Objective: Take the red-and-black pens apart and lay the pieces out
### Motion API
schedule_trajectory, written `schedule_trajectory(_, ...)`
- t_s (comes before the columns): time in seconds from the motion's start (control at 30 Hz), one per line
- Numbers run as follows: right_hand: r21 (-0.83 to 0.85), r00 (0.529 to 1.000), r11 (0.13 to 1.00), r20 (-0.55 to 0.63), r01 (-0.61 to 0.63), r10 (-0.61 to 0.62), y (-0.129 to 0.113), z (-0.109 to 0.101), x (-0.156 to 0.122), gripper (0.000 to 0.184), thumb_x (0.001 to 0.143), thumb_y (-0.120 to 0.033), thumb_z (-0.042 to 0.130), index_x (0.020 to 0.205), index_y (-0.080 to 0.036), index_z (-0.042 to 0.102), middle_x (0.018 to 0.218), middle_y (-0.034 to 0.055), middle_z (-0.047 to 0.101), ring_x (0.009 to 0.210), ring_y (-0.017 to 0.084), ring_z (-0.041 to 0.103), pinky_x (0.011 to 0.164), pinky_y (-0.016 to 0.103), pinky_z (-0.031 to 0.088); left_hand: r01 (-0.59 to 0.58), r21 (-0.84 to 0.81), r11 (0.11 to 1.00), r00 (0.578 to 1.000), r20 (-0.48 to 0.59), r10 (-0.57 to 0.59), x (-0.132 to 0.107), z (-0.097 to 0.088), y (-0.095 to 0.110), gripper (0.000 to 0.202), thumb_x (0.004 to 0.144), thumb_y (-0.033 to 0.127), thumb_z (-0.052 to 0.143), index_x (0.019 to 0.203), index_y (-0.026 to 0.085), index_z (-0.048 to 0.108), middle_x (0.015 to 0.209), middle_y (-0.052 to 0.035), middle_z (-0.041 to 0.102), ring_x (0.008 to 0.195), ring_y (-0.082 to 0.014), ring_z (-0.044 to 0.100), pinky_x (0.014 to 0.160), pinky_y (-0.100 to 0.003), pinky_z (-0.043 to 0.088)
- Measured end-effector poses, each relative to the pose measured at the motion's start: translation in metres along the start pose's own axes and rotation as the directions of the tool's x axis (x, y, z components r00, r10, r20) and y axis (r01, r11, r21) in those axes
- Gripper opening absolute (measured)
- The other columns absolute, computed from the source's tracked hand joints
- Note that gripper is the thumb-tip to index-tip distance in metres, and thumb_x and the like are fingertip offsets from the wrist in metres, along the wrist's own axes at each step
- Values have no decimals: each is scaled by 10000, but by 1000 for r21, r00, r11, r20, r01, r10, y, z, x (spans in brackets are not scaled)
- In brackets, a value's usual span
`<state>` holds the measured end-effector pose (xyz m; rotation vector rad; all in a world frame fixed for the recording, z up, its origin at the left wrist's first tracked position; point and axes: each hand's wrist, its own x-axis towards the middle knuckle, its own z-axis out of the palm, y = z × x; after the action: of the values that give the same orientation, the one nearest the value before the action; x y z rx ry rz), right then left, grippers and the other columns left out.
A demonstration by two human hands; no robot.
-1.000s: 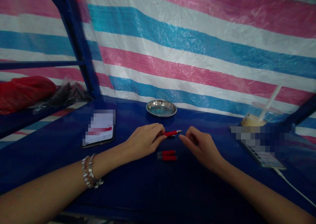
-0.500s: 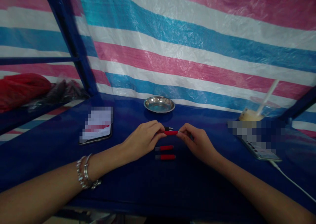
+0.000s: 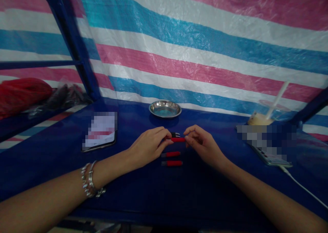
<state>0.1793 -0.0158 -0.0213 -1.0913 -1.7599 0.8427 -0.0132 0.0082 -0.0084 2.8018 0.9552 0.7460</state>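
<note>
I've got the red pen (image 3: 178, 139) pinched at both ends, left hand (image 3: 151, 145) and right hand (image 3: 202, 144) closed on it just in front of the dish (image 3: 165, 108), so I should keep it level and twist gently, above the two red pieces (image 3: 171, 158).

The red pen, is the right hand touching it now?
Touching. The head view shows the right hand with fingertips closed on one end of the red pen.

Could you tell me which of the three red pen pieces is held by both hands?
The farthest red piece, pinched at its ends between left hand and right hand; the other two pieces lie untouched nearer the person.
</note>
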Motion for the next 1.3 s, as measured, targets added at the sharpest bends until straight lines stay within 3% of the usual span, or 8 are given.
schedule_trajectory(0.13,-40,999,999,-37,29,-31,2,-3,2,109,734,-207,519,835,-185,481,712,-9,523,585,93,465,505,210,341,34,-109,993,999,-33,-38,1,-1,1,123,816,183,446,929,150,482,770,-4,536,655,-115,504,593,-228,386)
schedule_trajectory(0.23,-98,998,995,-44,35,-39,0,-7,3,77,721,-209,537,786,-180,508,657,-22,485,534,83,420,476,205,319,110,-240,964,993,-6,-115,2,-1,1,188,806,196,459,990,158,454,696,24,515,590,-101,495,558,-218,376)
schedule_trajectory(0.4,-130,998,991,-52,32,-39,-3,-9,3,52,710,-215,551,723,-168,533,602,-31,449,502,74,391,463,201,303,200,-554,808,979,78,-188,5,2,-3,183,813,245,424,977,165,419,632,47,476,571,-92,487,550,-207,377)
schedule_trajectory(0.5,-145,998,989,-47,37,-44,-5,-9,2,51,709,-211,553,731,-168,537,591,-37,448,487,70,383,459,199,302,246,-649,720,968,129,-214,7,2,-4,168,816,280,405,931,158,411,584,56,445,538,-84,444,505,-189,344)
schedule_trajectory(0.7,-215,998,976,-55,29,-42,-8,-9,0,54,701,-199,570,749,-174,560,602,-30,495,481,67,393,461,200,317,306,-670,676,951,191,-242,7,2,-2,173,841,309,361,914,158,402,522,71,391,460,-71,352,425,-169,250)
schedule_trajectory(0.83,0,1000,1000,19,-20,20,-6,-8,2,102,706,-235,572,779,-171,544,730,15,592,609,103,528,527,218,400,301,-640,707,953,182,-241,7,2,-3,182,847,312,356,928,156,401,531,65,409,466,-74,368,434,-175,261)
schedule_trajectory(0.97,210,994,973,68,-98,86,-6,-7,3,126,692,-228,588,782,-165,526,699,6,611,602,102,564,554,224,435,301,-635,712,953,182,-240,7,2,-4,184,848,312,361,929,153,405,529,63,423,474,-76,380,439,-174,272)
schedule_trajectory(1.3,273,986,949,91,-159,139,-7,-8,1,141,709,-264,580,767,-143,534,650,7,618,528,85,547,487,205,402,297,-618,728,955,169,-245,7,1,-1,180,849,307,362,922,149,409,528,63,428,477,-76,391,448,-178,279)
